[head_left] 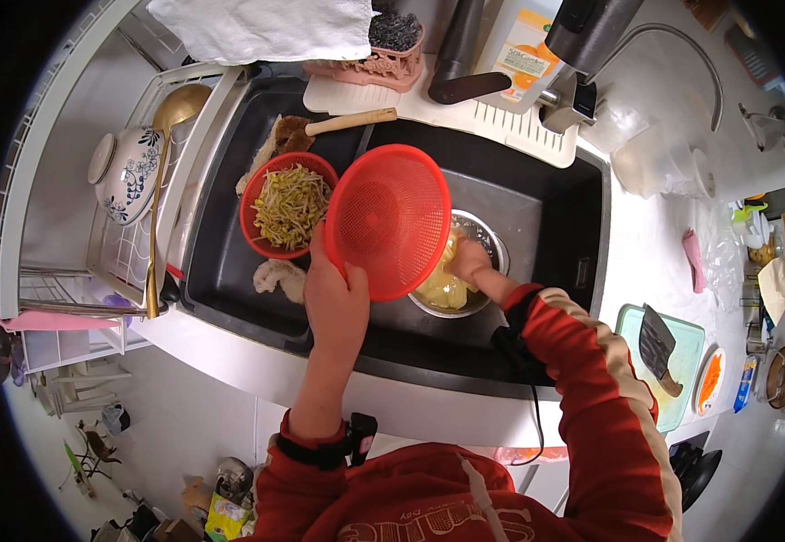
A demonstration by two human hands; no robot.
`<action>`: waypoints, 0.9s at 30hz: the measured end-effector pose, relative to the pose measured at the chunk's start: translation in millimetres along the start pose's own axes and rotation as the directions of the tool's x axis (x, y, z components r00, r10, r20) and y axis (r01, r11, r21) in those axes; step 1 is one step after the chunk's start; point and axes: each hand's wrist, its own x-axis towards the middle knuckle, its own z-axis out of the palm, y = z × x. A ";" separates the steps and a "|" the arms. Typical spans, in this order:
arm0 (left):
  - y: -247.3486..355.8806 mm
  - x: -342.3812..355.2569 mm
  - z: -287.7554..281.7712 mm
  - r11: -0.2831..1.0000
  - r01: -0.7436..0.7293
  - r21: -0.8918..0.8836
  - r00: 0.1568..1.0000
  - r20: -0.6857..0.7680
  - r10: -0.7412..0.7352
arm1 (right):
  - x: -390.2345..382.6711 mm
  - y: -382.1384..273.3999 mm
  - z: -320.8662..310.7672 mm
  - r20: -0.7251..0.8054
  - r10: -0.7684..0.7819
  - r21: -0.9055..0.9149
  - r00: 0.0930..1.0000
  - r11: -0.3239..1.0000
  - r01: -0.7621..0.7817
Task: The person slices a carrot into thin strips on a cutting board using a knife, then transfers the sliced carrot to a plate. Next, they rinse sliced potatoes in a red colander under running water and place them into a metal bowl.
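Note:
My left hand [333, 294] grips the near left rim of a red plastic colander [390, 217]. The colander is tilted over the sink, and no food shows in it. Beside it, in the right basin, a round metal bowl [499, 248] holds pale yellow, wet-looking pieces [442, 287], perhaps sliced potato. My right hand [472, 262] reaches down into this bowl against the pieces; its fingertips are hidden. Left of the colander, a second red basket [249, 221] filled with bean sprouts [291, 206] stands in the left basin.
The black double sink [555, 334] also contains a wooden-handled brush [352, 121] and a pale cloth [279, 278]. On the right counter, a cleaver [657, 343] lies on a green cutting board [632, 318], near a plate of orange shreds [709, 381]. A dish rack with a golden ladle [180, 108] stands left.

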 end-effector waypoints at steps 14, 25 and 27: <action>-3.9 0.6 -0.3 0.993 0.038 -0.113 0.999 0.028 -0.035 | -46.4 15.3 -12.1 -0.135 -0.115 0.084 0.984 0.988 0.127; -1.0 1.7 2.2 0.998 -0.005 0.070 1.000 0.005 0.004 | -15.9 -12.8 28.2 -0.006 0.097 -0.143 0.995 0.985 -0.097; -1.7 1.0 3.8 0.997 -0.016 0.078 1.000 0.017 0.014 | -8.3 -11.8 23.5 -0.047 -0.052 -0.330 0.998 0.943 0.033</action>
